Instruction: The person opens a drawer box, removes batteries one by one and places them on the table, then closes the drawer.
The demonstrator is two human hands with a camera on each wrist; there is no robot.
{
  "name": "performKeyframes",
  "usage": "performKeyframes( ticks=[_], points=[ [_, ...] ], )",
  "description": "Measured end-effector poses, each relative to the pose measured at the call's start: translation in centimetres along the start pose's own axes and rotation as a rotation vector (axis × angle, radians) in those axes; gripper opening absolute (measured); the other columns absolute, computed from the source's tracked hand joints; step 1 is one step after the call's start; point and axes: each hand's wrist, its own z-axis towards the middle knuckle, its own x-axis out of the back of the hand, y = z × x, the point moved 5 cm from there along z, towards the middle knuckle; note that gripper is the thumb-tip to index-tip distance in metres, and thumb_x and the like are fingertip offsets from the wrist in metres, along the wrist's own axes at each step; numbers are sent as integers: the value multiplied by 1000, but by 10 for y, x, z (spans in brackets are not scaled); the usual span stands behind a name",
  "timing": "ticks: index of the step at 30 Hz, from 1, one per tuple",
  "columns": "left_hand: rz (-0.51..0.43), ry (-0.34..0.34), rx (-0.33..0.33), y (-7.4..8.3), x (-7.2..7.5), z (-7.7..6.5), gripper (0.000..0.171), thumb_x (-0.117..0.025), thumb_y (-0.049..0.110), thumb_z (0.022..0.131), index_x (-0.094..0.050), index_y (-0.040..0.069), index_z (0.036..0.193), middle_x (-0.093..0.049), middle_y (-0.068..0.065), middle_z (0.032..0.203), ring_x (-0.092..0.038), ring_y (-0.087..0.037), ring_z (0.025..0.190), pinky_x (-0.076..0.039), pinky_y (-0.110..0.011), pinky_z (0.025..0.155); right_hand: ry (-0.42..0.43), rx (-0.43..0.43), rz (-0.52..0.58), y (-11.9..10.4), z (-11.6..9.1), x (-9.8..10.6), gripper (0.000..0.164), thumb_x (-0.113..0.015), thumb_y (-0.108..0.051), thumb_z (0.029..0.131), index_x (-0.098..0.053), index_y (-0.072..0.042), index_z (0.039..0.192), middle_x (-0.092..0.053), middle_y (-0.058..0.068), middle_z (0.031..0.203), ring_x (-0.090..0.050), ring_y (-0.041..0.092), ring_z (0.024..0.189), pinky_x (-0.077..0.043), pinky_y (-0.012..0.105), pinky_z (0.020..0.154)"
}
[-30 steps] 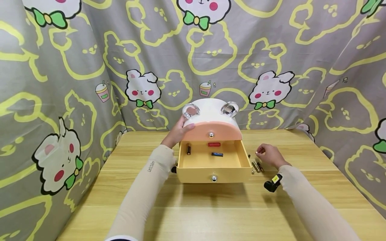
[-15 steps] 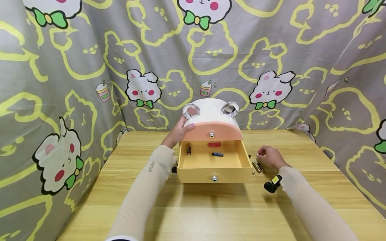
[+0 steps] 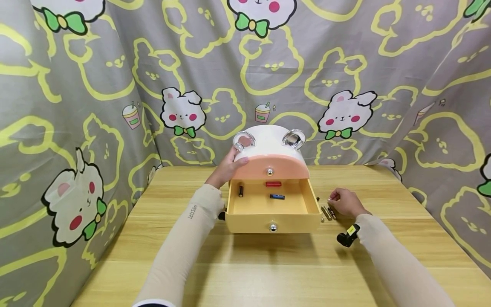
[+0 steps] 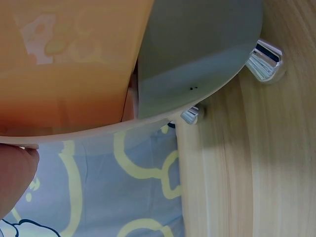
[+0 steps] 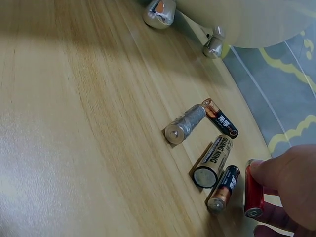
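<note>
My left hand (image 3: 225, 168) grips the upper left side of a small drawer box (image 3: 264, 143), its thumb lying on the peach upper front. The white box has silvery ears, and its yellow lower drawer (image 3: 268, 224) is pulled out. Inside that drawer lie a red battery (image 3: 273, 184), a blue battery (image 3: 277, 197) and a dark battery (image 3: 241, 191). To the right of the box, my right hand (image 3: 345, 201) pinches another red battery (image 5: 254, 190) between thumb and fingers, close to the tabletop.
Several loose batteries lie beside my right hand: a gold one (image 5: 213, 160), a silvery one (image 5: 185, 123) and black-and-copper ones (image 5: 220, 118). Silvery feet (image 5: 160, 14) hold the box above the wooden table (image 3: 268, 268). A patterned curtain (image 3: 215, 64) surrounds the table.
My right hand has shifted very slightly toward me and to the right. The left hand, box and batteries keep their places, while the head view has moved a little.
</note>
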Motion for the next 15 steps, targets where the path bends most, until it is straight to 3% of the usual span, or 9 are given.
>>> performKeyframes(
  ticks=[7,15],
  points=[
    [-1,0,-4,0,0,0,75,-57,23,90,-18,8,152,-37,-18,143,-42,-22,118,-30,-36,105,1,0,0,-1,-1,0,13,-67,-11,89,-61,1,90,-62,8,82,-57,26,77,-45,43,72],
    [17,-5,43,0,1,-1,72,-54,16,95,-13,10,154,-33,-19,147,-40,-22,120,-27,-37,109,7,17,16,1,0,-5,12,-68,-11,87,-62,0,88,-63,6,80,-58,23,76,-45,39,71]
  ],
)
